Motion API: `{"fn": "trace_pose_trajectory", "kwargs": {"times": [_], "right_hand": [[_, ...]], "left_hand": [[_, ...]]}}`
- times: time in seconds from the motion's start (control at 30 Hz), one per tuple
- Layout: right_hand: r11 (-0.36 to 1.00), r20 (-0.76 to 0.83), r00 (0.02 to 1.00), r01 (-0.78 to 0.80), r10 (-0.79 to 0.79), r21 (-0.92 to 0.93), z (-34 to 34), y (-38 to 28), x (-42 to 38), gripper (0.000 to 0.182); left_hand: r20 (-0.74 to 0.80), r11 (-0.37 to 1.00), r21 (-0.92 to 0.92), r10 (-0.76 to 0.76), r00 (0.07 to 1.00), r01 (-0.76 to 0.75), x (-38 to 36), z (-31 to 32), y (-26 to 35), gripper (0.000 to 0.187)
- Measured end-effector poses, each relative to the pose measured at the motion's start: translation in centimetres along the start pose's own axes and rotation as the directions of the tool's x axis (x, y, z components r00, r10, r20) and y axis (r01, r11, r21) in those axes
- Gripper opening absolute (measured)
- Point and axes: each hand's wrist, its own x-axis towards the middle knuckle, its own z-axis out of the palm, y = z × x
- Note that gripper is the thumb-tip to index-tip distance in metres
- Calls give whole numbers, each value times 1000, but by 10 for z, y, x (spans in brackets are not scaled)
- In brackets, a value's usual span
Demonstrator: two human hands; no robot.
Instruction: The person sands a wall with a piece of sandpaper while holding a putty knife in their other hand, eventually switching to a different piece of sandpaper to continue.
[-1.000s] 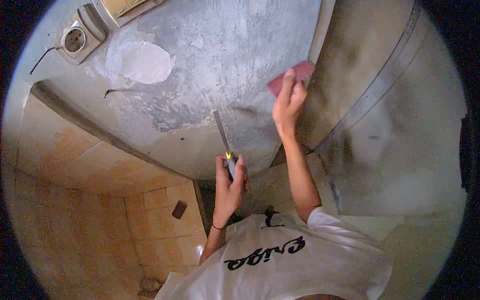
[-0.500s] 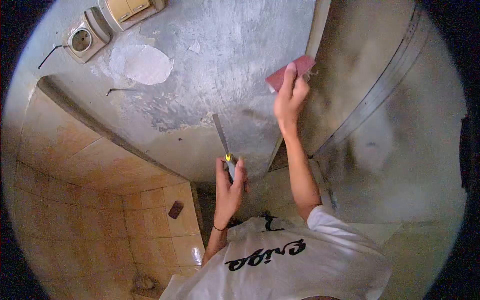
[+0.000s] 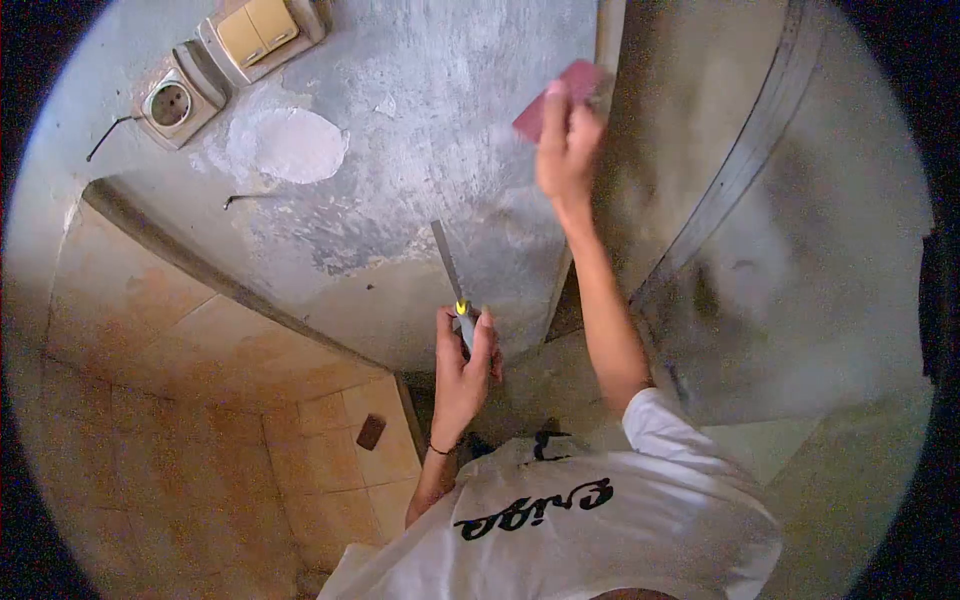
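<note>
Red rectangular sandpaper sheet [image 3: 558, 95] is pinched in the right hand [image 3: 566, 150] against the grey plaster wall [image 3: 440, 120]; left hand [image 3: 464, 365] grips a flat metal scraper [image 3: 450, 275].

Below you is the floor of square beige ceramic tiles [image 3: 330, 470], glossy enough to give a pale reflection near your shirt. Its grout lines run in a regular grid, and the tiles look a little dusty and stained. One small dark brown rectangular object [image 3: 371, 432] lies flat on a tile, close to the foot of the grey plastered wall [image 3: 420, 180] (what the object is made of cannot be told from here). The same kind of beige tile [image 3: 150, 300] also covers the lower surface at your left, where it meets the grey plaster along a dark edge.
</note>
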Motion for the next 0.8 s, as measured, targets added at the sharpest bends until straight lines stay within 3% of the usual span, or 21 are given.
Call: {"fn": "trace_pose_trajectory", "kwargs": {"times": [0.07,0.13,0.17,0.2,0.3,0.33,0.4,0.47,0.53,0.6,0.67,0.73,0.8], "right_hand": [[998,-59,996,-60,62,27,-1,-4,7,43],[998,61,998,15,-11,-68,8,-5,-2,43],[978,94,984,165,-154,-124,13,-1,-4,43],[978,91,984,165,-154,-130,13,0,0,43],[995,-15,995,-94,94,30,-1,-3,15,42],[996,-15,996,-83,84,28,2,-7,14,42],[983,47,987,160,-156,-87,12,-13,7,43],[960,98,972,227,-213,-165,12,-7,12,43],[995,31,994,-104,104,-3,2,-6,21,44],[998,-11,998,-64,65,16,9,-9,21,45],[959,54,973,229,-223,-167,18,-9,13,47],[976,50,978,205,-202,-74,10,-18,19,45],[998,1,999,-44,44,-52,1,-18,26,41]], "left_hand": [[8,1000,-6,14,1000,-14,1,-2,-1,21],[14,1000,-25,5,1000,-5,-2,-2,1,21],[15,999,-43,-2,1000,3,-3,-3,2,21],[21,999,-42,-4,1000,4,-1,-4,3,21],[56,1000,-16,17,998,-16,-2,-9,1,21],[60,999,-28,24,998,-23,-3,-11,2,20],[63,999,-40,28,998,-26,-5,-13,4,20],[69,999,-14,32,997,-31,-4,-14,8,20],[76,999,-18,41,996,-40,-4,-17,10,20],[82,998,-30,64,995,-62,-4,-19,9,20],[76,997,-7,71,995,-71,-5,-21,10,20],[85,998,-12,70,994,-69,-3,-22,7,20],[88,998,-23,66,994,-64,-4,-23,4,20]]}}
